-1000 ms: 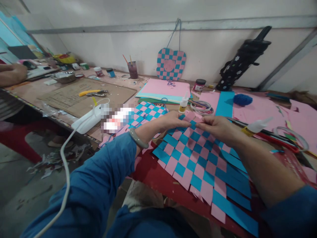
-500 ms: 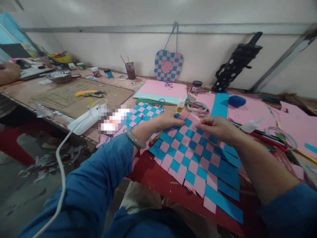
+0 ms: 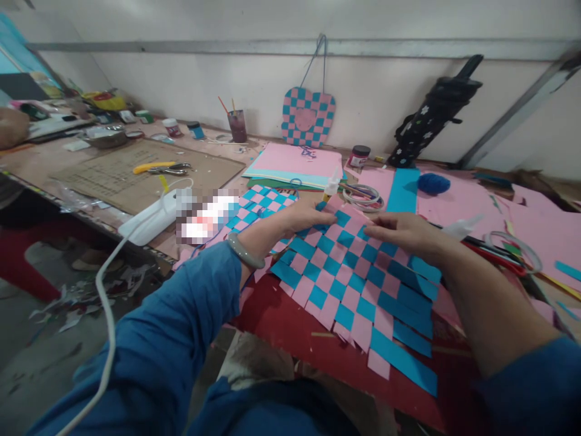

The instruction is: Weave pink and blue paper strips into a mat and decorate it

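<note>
A woven sheet of pink and blue paper strips [image 3: 338,272] slants across the table's front, its blue strip ends sticking out loose at the right. My left hand [image 3: 306,218] grips the sheet's far edge near its left corner, thumb on top. Close by on the same edge, my right hand [image 3: 394,231] pinches the paper between thumb and fingers. Under the sheet lies a red board [image 3: 290,321]. Just beyond my hands stands a small glue bottle [image 3: 331,184]. Another woven piece [image 3: 261,206] with blue cord lies left of my left hand.
A finished checkered hanging [image 3: 308,118] leans on the wall beside a black floral umbrella case [image 3: 433,112]. Yellow-handled pliers [image 3: 162,168] and a white power strip [image 3: 149,218] with a cable lie left. Blue yarn [image 3: 433,183] sits right. Another person's hand [image 3: 13,128] shows at far left.
The near side of the woven sheet has shifted slightly up and left. Both hands keep hold of the far edge, with my right hand a little further right. The view has moved slightly.
</note>
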`<action>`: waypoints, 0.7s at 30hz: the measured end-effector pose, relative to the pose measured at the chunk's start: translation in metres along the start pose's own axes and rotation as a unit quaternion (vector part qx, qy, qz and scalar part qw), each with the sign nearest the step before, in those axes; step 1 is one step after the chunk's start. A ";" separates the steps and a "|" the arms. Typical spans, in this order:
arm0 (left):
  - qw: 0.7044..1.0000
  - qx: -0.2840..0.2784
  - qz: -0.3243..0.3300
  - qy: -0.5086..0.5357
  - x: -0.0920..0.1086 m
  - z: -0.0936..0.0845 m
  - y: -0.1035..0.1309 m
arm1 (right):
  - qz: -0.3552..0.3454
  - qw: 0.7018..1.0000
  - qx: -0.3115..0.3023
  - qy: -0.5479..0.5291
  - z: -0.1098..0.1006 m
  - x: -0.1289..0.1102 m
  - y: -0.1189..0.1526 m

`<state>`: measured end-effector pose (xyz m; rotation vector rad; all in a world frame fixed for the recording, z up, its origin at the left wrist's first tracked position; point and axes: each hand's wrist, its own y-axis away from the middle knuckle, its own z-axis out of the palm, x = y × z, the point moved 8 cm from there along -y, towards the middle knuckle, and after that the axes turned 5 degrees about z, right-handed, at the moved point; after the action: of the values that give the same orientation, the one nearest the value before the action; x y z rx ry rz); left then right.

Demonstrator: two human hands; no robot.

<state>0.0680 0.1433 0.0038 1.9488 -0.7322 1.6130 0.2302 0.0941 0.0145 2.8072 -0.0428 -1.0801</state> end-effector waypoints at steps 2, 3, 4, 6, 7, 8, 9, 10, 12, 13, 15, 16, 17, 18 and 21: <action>1.000 0.001 0.005 -0.003 0.002 -0.001 0.001 | 0.000 0.999 -0.035 -0.001 0.005 0.004 0.000; 1.000 0.000 0.008 -0.003 0.002 -0.001 0.001 | 0.001 0.999 -0.040 -0.003 0.006 0.006 -0.001; 1.000 -0.001 0.012 -0.002 0.003 -0.002 0.001 | 0.003 0.999 -0.038 -0.002 0.005 0.008 -0.002; 1.000 -0.001 0.020 0.000 0.005 -0.002 0.001 | 0.004 1.000 -0.025 0.002 0.004 0.010 -0.003; 1.000 -0.001 0.021 -0.001 0.005 -0.002 0.002 | 0.001 1.000 -0.020 0.002 0.003 0.011 -0.004; 1.000 0.000 0.020 -0.005 0.005 -0.003 0.002 | -0.003 1.000 -0.017 0.002 0.002 0.011 -0.004; 1.000 0.001 0.019 -0.010 0.005 -0.003 0.002 | -0.007 1.000 -0.014 0.002 0.001 0.011 -0.004; 1.000 0.001 0.016 -0.017 0.005 -0.004 0.002 | -0.009 1.000 -0.013 0.001 0.000 0.011 -0.003; 1.000 0.004 0.007 -0.027 0.004 -0.005 0.002 | -0.008 1.000 -0.015 -0.002 -0.001 0.011 -0.002; 1.000 0.007 0.004 -0.030 0.003 -0.006 0.003 | -0.005 1.000 -0.017 -0.006 -0.001 0.010 -0.002; 0.999 0.021 -0.001 -0.025 0.002 -0.008 0.003 | 0.005 1.000 -0.008 -0.022 -0.003 0.010 -0.001; 0.999 0.029 -0.002 -0.016 0.002 -0.010 0.003 | 0.012 0.999 0.007 -0.035 -0.005 0.010 -0.001; 0.999 0.036 -0.001 -0.001 0.002 -0.010 0.002 | 0.021 0.998 0.030 -0.050 -0.008 0.011 0.000; 0.999 0.039 0.000 0.018 0.002 -0.011 0.002 | 0.031 0.996 0.059 -0.066 -0.013 0.012 0.001; 0.997 0.044 -0.003 0.067 -0.001 -0.013 0.000 | 0.069 0.980 0.138 -0.129 -0.029 0.019 0.005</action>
<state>0.0589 0.1519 0.0054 1.8788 -0.6129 1.7798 0.2634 0.0911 0.0237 2.8186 -0.4402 -1.4977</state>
